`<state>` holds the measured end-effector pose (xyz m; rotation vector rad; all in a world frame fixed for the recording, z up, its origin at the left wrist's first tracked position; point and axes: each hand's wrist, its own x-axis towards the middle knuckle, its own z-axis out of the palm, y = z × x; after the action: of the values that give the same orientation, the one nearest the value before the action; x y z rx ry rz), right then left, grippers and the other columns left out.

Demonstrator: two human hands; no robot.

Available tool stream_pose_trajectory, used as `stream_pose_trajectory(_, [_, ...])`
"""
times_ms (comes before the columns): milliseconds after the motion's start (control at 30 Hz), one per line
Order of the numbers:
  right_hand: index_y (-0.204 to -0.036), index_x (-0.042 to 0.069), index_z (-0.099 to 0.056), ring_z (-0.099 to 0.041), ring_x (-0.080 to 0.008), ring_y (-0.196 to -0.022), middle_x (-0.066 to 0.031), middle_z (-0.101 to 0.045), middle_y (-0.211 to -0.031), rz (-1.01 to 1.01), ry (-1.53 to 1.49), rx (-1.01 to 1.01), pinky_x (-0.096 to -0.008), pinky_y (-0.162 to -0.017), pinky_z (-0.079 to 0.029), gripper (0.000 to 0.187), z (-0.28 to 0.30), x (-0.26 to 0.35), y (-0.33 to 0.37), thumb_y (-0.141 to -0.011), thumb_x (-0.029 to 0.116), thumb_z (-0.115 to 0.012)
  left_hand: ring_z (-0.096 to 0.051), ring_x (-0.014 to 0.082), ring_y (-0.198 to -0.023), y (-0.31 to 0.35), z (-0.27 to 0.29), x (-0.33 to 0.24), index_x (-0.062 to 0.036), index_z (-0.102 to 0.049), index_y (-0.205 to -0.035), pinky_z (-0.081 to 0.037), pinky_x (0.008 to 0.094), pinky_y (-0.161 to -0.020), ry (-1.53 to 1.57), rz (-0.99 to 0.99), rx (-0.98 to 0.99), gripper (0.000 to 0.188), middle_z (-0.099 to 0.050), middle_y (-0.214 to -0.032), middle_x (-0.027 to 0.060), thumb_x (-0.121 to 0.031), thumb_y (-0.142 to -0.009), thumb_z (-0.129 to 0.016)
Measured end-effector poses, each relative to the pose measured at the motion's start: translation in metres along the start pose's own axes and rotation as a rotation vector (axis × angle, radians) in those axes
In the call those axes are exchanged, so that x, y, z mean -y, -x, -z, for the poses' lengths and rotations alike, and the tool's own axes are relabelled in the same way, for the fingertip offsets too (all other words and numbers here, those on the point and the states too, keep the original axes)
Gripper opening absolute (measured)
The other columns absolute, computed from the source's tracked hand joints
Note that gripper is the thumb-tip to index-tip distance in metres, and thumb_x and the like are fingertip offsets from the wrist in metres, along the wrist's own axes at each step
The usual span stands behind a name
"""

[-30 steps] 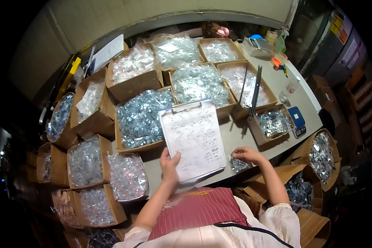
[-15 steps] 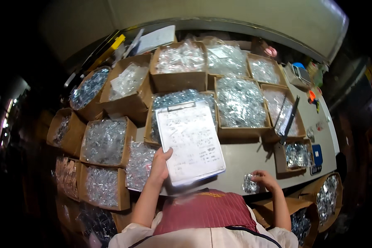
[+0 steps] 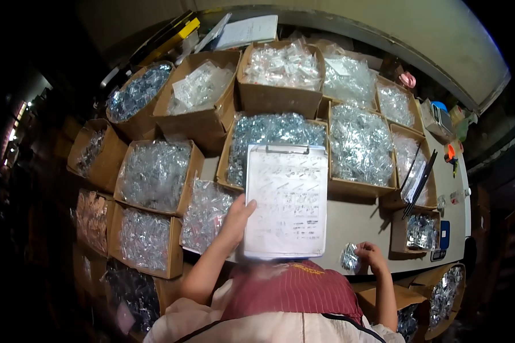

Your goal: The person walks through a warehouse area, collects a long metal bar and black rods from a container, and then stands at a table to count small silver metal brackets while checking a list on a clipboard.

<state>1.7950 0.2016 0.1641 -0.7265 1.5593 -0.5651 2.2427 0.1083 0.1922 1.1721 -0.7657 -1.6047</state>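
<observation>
My left hand [image 3: 237, 222] is closed on the left edge of a clipboard [image 3: 286, 200], thumb over its front. A metal clip at the top keeps white sheets with handwriting on it. The clipboard covers the near part of a box of bluish-silver packets [image 3: 277, 130]. Beyond the clipboard's right side, my right hand [image 3: 373, 257] pinches a small clear packet of shiny silver pieces [image 3: 349, 257] near the table's front edge. What exactly the pieces are is too small to tell.
Cardboard boxes of clear packets, such as one at the left [image 3: 154, 174], crowd the table [image 3: 357, 220]. At the right are a small box [image 3: 420, 231], a blue-topped device [image 3: 444, 235], long black strips [image 3: 420, 183] and an orange-handled tool [image 3: 451, 153]. More boxes stand below the front edge.
My view has shifted, so the boxes sit farther right and higher. The clipboard has turned from a tilt to nearly straight. Both hands keep their hold.
</observation>
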Motion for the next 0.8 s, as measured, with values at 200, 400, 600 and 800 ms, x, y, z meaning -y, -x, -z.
stream_pose_trajectory(200, [-0.092,0.005,-0.062,-0.053,-0.008,-0.069,0.001,-0.058,-0.078,0.034,-0.026,-0.05,-0.0214,-0.062,-0.042,0.011,-0.011,0.002,0.003,-0.084,0.01,-0.068,-0.058,0.0196,-0.109,0.009,0.003,0.007,0.0054,-0.049,-0.127,-0.046,0.0334,-0.095,-0.057,0.014,0.021,0.035,-0.062,-0.119,0.0143,-0.015,-0.099,-0.052])
stream_pose_trajectory(400, [-0.105,0.002,-0.06,-0.055,-0.0094,-0.075,-0.0008,-0.059,-0.085,0.119,-0.039,-0.1,-0.0237,-0.067,-0.044,0.02,-0.024,0.002,0.009,-0.087,0.009,-0.065,-0.056,0.0446,-0.113,0.021,0.006,0.015,0.0112,-0.036,-0.136,-0.045,0.0437,-0.096,-0.84,-0.218,-0.041,0.059,-0.054,-0.123,0.0329,-0.014,-0.089,-0.062])
stream_pose_trajectory(600, [-0.114,0.0,-0.058,-0.056,-0.0094,-0.08,-0.0023,-0.061,-0.09,0.237,-0.092,-0.098,-0.025,-0.071,-0.046,0.025,-0.036,0.015,0.019,-0.089,0.005,-0.06,-0.043,0.0461,-0.127,0.05,-0.026,-0.031,0.0078,-0.03,-0.142,-0.037,0.0486,-0.107,-1.225,-0.663,-0.213,0.062,-0.039,-0.14,0.0303,-0.004,-0.088,-0.057])
stream_pose_trajectory(800, [-0.118,0.0,-0.058,-0.059,-0.0091,-0.083,-0.002,-0.064,-0.095,0.384,-0.268,0.011,-0.0247,-0.076,-0.047,0.027,-0.079,0.071,0.061,-0.092,0.006,-0.058,-0.055,0.0252,-0.115,0.06,-0.063,-0.03,0.0015,-0.049,-0.131,-0.049,0.0335,-0.093,-0.719,-0.439,0.2,0.041,-0.051,-0.133,0.017,-0.008,-0.093,-0.06])
